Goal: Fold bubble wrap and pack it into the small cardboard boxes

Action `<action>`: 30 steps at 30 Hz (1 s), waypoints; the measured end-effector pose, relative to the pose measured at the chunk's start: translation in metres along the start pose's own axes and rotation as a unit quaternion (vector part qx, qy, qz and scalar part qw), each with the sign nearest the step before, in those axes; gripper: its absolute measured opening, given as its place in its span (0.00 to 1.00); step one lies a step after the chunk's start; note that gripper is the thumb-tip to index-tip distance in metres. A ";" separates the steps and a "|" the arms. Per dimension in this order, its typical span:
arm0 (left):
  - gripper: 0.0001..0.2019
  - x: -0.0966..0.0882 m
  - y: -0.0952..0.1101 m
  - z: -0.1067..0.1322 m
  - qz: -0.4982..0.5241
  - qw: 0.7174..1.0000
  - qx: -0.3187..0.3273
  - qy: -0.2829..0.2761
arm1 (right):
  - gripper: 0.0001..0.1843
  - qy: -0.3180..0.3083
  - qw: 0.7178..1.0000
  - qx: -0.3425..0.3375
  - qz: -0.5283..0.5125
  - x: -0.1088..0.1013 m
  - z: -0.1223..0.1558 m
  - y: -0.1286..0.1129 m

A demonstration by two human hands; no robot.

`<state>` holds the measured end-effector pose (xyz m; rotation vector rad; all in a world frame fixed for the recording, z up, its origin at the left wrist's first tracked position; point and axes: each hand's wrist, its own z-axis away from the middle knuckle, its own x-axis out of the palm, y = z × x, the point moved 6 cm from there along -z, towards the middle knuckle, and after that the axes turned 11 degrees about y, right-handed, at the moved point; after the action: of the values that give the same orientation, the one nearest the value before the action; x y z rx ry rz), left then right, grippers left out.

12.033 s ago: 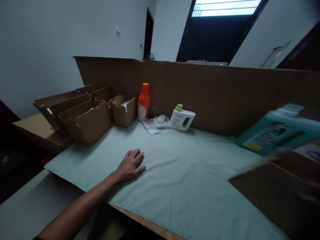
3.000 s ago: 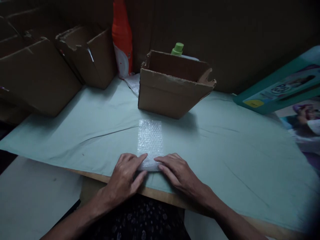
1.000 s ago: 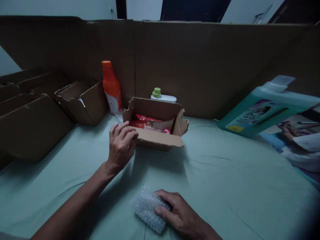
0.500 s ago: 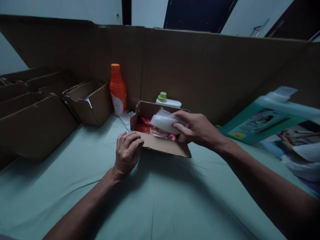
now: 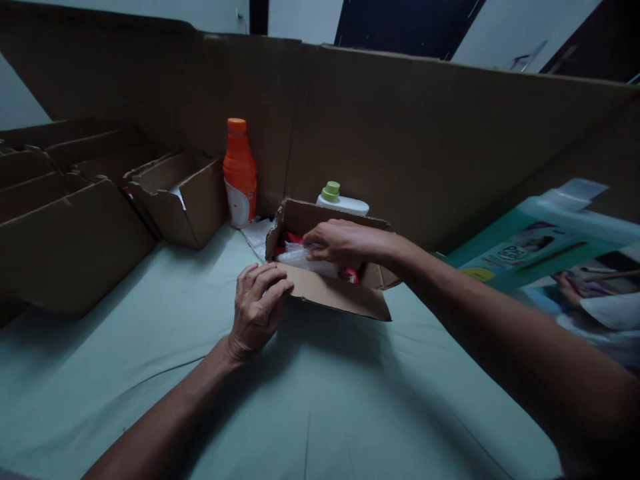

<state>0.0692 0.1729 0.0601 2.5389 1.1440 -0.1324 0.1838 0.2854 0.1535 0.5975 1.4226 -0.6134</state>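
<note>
Brown open cardboard boxes (image 5: 75, 247): grouped at far left.
Orange plastic bottle (image 5: 240, 170): upright.
Left hand (image 5: 257, 308): bent fingers on the open front flap (image 5: 345, 297); grip unclear.
Clear folded bubble wrap (image 5: 298, 258): inside the small brown cardboard box (image 5: 305, 217), beside red packets (image 5: 291, 238); placing looks nearly done.
Right hand (image 5: 340, 241): narrowed at the wrap, not withdrawn, hold uncertain; its forearm (image 5: 475, 313) blocks the box's right end.
Teal plastic jug (image 5: 540, 230): beyond.

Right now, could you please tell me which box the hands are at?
The box before the white bottle: the left hand touches its flap, the right hand reaches in. The boxes at left stand untouched.
</note>
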 end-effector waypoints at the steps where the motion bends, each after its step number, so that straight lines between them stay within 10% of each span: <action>1: 0.09 0.000 -0.001 0.000 -0.002 1.000 -0.004 -0.002 | 0.10 -0.011 1.000 -0.003 0.002 0.003 -0.009 -0.005; 19: 0.13 -0.005 0.001 -0.007 -0.002 1.000 -0.020 0.008 | 0.13 0.085 0.993 -0.033 -0.073 0.019 -0.026 -0.014; 25: 0.32 -0.022 -0.041 -0.015 -0.012 0.985 -0.167 0.031 | 0.11 0.443 0.880 0.109 -0.130 -0.020 0.116 0.031; 27: 0.35 -0.015 -0.061 -0.008 0.023 0.970 -0.241 -0.013 | 0.09 0.522 0.813 0.223 -0.130 0.001 0.172 0.056; 30: 0.39 0.009 -0.077 0.010 0.106 0.932 -0.337 -0.081 | 0.22 0.457 0.810 0.291 -0.225 0.070 0.189 0.075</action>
<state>0.0185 0.2232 0.0275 1.9675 0.6820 0.0929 0.3740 0.2034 0.0962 1.1498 2.3415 -1.2726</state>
